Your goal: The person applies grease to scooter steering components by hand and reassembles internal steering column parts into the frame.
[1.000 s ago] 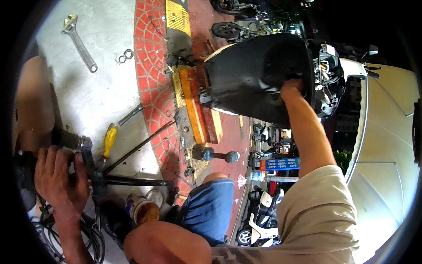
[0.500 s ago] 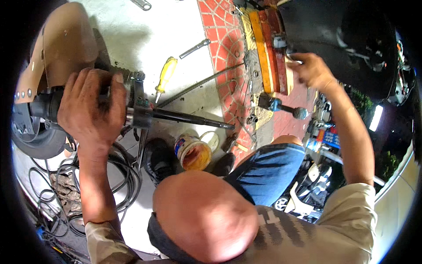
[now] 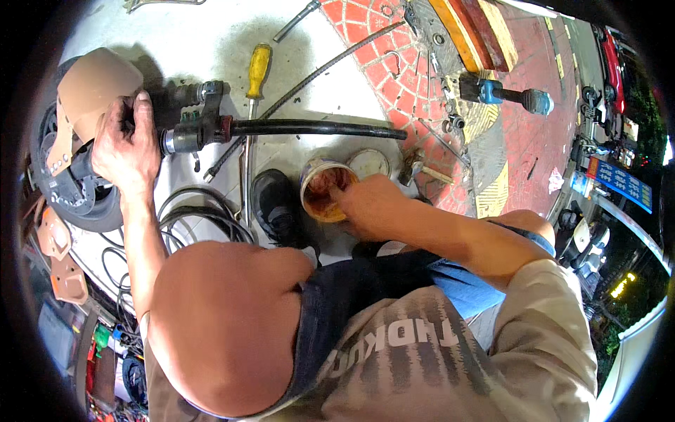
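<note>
My left hand (image 3: 128, 151) is wrapped around the black front fork (image 3: 84, 158), just below a tan mudguard (image 3: 95, 91) and beside a small black wheel (image 3: 102, 211). From this assembly a long black steering tube (image 3: 316, 129) runs to the right, past metal clamps (image 3: 190, 133). My right hand (image 3: 376, 204) reaches into a white tub (image 3: 307, 172) smeared inside with orange-brown grease. Its fingertips are partly hidden by the tub, so how they are closed is unclear. The tub's round lid (image 3: 369, 163) lies just beyond it.
A yellow-handled screwdriver (image 3: 259, 70), a ribbed rod (image 3: 309, 79) and a socket extension (image 3: 297, 21) lie on the pale floor. A hammer (image 3: 422, 170) rests by the lid. Farther right are a blue-black power tool (image 3: 510, 96) and a wooden block (image 3: 471, 35). Black cables (image 3: 190, 211) coil below the wheel.
My right hand has come from beside the wooden block at the far right down into the tub. My left hand stays on the fork. The whole view has shifted.
</note>
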### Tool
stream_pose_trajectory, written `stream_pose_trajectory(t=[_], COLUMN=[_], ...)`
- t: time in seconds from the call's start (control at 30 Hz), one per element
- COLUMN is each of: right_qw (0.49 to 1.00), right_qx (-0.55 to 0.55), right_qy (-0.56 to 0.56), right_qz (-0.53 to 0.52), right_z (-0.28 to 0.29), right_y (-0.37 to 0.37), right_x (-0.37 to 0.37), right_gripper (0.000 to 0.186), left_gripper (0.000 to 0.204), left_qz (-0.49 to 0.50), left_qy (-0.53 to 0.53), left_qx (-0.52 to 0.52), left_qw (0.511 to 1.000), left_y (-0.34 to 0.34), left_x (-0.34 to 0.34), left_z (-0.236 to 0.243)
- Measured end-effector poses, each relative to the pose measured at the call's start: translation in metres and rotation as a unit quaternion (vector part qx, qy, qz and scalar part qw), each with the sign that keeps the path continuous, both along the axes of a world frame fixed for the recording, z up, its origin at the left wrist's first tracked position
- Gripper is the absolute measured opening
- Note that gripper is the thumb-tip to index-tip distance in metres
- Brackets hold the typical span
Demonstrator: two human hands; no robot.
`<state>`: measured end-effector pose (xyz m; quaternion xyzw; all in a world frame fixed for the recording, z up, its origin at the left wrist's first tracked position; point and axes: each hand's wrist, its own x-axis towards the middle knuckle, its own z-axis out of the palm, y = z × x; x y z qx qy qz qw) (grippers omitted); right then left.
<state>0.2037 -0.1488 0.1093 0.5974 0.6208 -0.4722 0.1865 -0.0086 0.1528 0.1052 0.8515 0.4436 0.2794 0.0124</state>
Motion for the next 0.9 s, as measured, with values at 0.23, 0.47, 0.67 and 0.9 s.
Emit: stream_pose_trajectory(t=[0.23, 0.47, 0.67, 0.9], right_qw=[0.995, 0.996, 0.996, 0.981], right_qx=[0.030, -0.034, 0.048, -0.079], right_qy=[0.003, 0.044, 0.048, 0.068], right_qz=[-0.093, -0.073, -0.063, -0.164], right_z=[-0.042, -0.028, -0.047, -0.057], right_y=[-0.003, 0.017, 0.010, 0.019], right_x=[-0.033, -0.033, -0.042, -0.049], right_gripper=[0.067, 0.047, 0.045, 0.054], left_gripper=[0.031, 0.031, 0.033, 0.032], left_qz=[0.019, 0.025, 0.012, 0.006], left_qy=[0.021, 0.029, 0.021, 0.031], left_qx=[-0.026, -0.027, -0.037, -0.042], left_qw=[0.999, 0.999, 0.999, 0.999], left_y=[0.000, -0.001, -0.003, 0.001], left_x=[-0.007, -0.006, -0.002, -0.007], left_z=[-0.002, -0.001, 0.002, 0.003])
